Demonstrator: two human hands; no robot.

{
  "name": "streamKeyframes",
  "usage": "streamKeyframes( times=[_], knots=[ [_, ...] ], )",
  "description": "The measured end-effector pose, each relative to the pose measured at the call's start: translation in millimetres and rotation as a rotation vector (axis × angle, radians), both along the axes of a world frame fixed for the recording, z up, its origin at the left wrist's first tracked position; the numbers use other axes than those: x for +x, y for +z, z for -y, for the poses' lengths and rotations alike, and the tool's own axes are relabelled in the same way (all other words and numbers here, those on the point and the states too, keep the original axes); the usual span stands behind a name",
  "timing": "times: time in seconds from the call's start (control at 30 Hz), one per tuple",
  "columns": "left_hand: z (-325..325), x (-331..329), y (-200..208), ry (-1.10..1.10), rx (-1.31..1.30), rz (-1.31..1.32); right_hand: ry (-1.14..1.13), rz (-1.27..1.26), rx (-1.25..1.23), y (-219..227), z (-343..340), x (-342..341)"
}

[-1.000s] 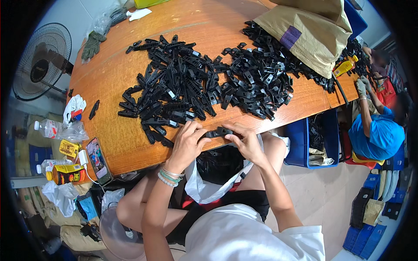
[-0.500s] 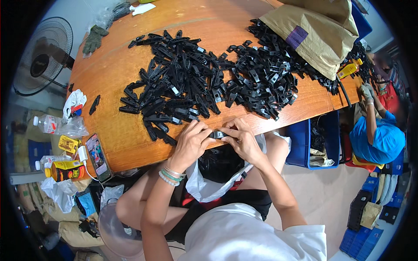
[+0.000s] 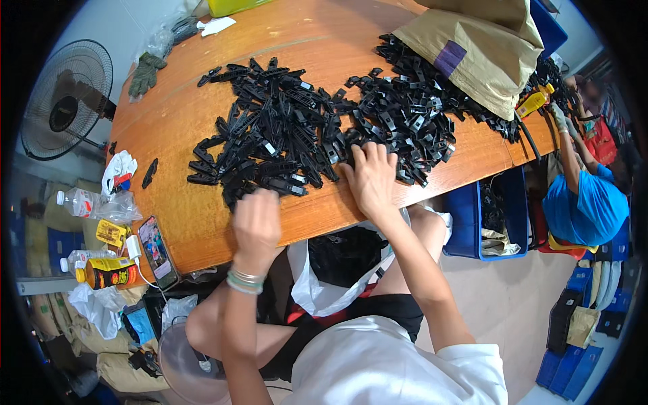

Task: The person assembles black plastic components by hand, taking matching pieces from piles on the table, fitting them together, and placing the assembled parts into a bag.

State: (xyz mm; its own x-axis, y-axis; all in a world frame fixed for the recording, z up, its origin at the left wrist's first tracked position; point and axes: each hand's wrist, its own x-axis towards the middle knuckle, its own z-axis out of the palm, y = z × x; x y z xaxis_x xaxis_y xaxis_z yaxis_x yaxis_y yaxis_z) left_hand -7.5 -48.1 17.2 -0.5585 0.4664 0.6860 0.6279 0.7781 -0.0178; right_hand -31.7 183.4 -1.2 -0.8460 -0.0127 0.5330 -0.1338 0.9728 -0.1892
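Note:
Two heaps of small black plastic parts lie on the wooden table [image 3: 189,229]. The left heap [image 3: 277,128] is of long, narrow pieces; the right heap [image 3: 405,121] is of shorter, clip-like pieces. My left hand [image 3: 256,221] is at the near edge of the long pieces, smeared by motion, its fingertips hidden. My right hand [image 3: 372,179] reaches to the near left side of the short pieces, fingers apart, fingertips touching or just over them. Between my legs, a white plastic bag [image 3: 307,290] stands open below the table edge with black parts [image 3: 344,256] inside.
A phone [image 3: 156,250], bottles [image 3: 111,272] and plastic bags line the table's left side by a fan [image 3: 67,101]. A tan sack [image 3: 472,54] lies at far right. A blue crate [image 3: 466,223] stands right of my legs; beyond it sits a co-worker in a blue shirt [image 3: 584,209].
My hands were together over the bag, pinching a small black part. They have separated: the left moved left to the long pieces, the right up to the short ones. That part is out of sight.

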Motion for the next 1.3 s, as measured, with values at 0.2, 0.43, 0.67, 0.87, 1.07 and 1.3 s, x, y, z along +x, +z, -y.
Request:
streamKeyframes(
  times=[0.2,0.43,0.67,0.87,1.07,1.3],
  knots=[
    [-40,49,-33,-0.111,0.049,0.180,0.324,-0.036,-0.073,-5,0,21],
    [-36,60,-32,-0.206,0.251,0.246,0.138,-0.030,-0.280,-16,-4,30],
    [-28,48,-23,0.031,0.348,0.437,0.409,0.270,-0.612,5,0,58],
    [-28,44,-23,0.002,0.372,0.442,0.505,0.404,-0.764,4,6,73],
    [-33,42,-12,-0.114,0.325,0.474,0.471,0.308,-0.677,-3,20,75],
    [-7,2,5,0.040,0.398,0.426,0.528,0.323,-0.640,5,-11,63]
  ],
)
